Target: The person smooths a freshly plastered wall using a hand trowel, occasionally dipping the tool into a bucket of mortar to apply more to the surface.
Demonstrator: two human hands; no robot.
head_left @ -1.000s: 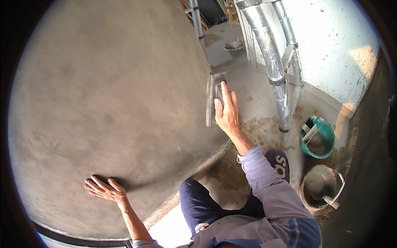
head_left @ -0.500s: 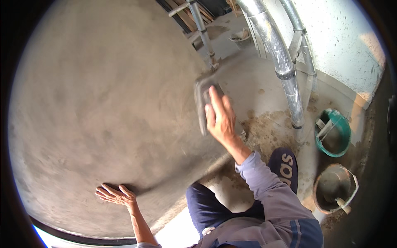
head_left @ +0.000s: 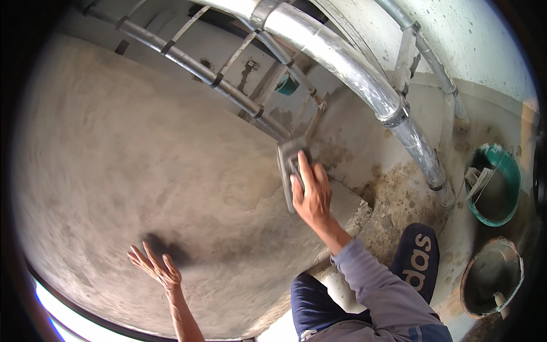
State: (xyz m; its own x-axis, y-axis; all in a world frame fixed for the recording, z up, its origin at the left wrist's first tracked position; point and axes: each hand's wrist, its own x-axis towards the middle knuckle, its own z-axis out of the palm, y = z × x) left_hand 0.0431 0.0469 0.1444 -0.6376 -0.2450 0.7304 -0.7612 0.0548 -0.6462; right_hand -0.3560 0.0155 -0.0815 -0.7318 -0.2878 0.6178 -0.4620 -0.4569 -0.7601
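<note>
Nearest me are the worker's dark trousers (head_left: 419, 259). The left hand (head_left: 155, 268) is empty, fingers spread, and looks held just off the grey wall (head_left: 125, 142), a dark shadow beside it. The right hand (head_left: 313, 196) grips the float (head_left: 292, 171), index finger laid along its back. The float is over the wall near its far edge; whether it presses there, I can't tell.

As far as I can judge, the smoothing is well along: the broad face is covered and fairly even. What seems left is the blotchy, faintly streaked patches and the rough lower edge, crumbly at the corner.

To the right, a brown bucket (head_left: 478, 262) and a green bucket (head_left: 513, 165) stand on the stained floor (head_left: 393, 176). Beyond rise metal poles (head_left: 330, 45) and a spattered white wall (head_left: 484, 45).
</note>
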